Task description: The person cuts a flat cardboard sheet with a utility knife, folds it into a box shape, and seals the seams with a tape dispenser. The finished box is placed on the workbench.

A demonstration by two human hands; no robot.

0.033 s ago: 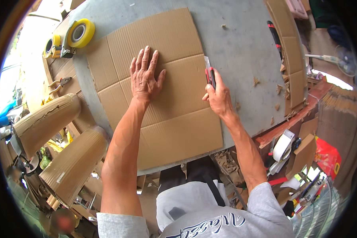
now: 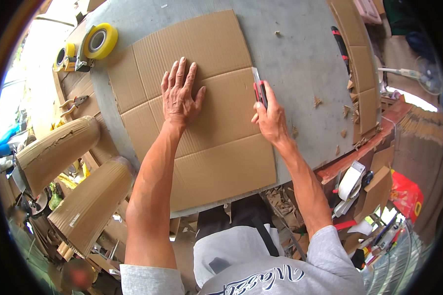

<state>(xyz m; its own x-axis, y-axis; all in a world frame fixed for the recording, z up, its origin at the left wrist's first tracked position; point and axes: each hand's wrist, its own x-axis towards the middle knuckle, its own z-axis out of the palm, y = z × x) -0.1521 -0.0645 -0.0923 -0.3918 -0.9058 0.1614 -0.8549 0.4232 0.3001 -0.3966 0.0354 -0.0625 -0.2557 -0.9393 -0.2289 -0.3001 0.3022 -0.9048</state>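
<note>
Head: cardboard (image 2: pixel 224 105) on grey tabletop (image 2: pixel 300 59), cluttered room (image 2: pixel 418 147)

In the centre, we see tan cardboard (image 2: pixel 219 105) with fine ribbing; the surface (image 2: pixel 302 64) is blue-grey. Our knife (image 2: pixel 263 94) is red and black. Upper left of the frame, the tape (image 2: pixel 110 44) is yellow; lower centre, our grey shirt (image 2: pixel 253 258) has navy, white-edged lettering (image 2: pixel 279 276).

Yellow tape roll (image 2: pixel 108 40): located at the far left corner of the bench (image 2: pixel 300 59). Pliers (image 2: pixel 78 102): nearer, on brown boards (image 2: pixel 79 84). Red bag (image 2: pixel 406 194): right side. White fan (image 2: pixel 414 74): beyond the bag.
</note>
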